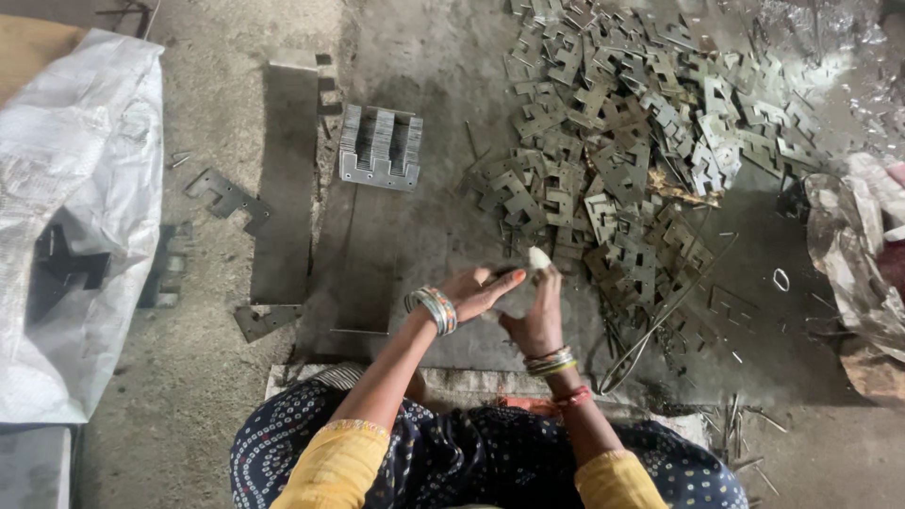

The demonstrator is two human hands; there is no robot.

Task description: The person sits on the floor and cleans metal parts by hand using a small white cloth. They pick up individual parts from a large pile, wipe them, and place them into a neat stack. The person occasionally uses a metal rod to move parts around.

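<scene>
Two hands meet low in the middle of my view, over a dusty concrete floor (443, 113). My left hand (479, 290) is cupped with the fingers curled loosely, its thumb tip meeting the right hand; I cannot tell whether it grips anything itself. My right hand (537, 316) is raised with its fingertips pressed together, pinching a small pale lump (538, 257) that pokes out just above them; what the lump is I cannot make out. Both wrists carry stacked bangles (434, 310). From the hands, a big loose heap of stamped metal plates (622, 132) spreads from one to two o'clock, its nearest pieces just beside the right hand. At eleven o'clock a neat stack of the same plates (380, 148) stands on edge, well apart from the hands. Toward ten o'clock a long flat metal strip (287, 179) lies on the floor, with a single plate (226, 198) just beyond it. At nine o'clock a white woven sack (80, 207) sags at the edge of the frame. At three o'clock a crumpled plastic bag (848, 254) lies at the far side.
</scene>
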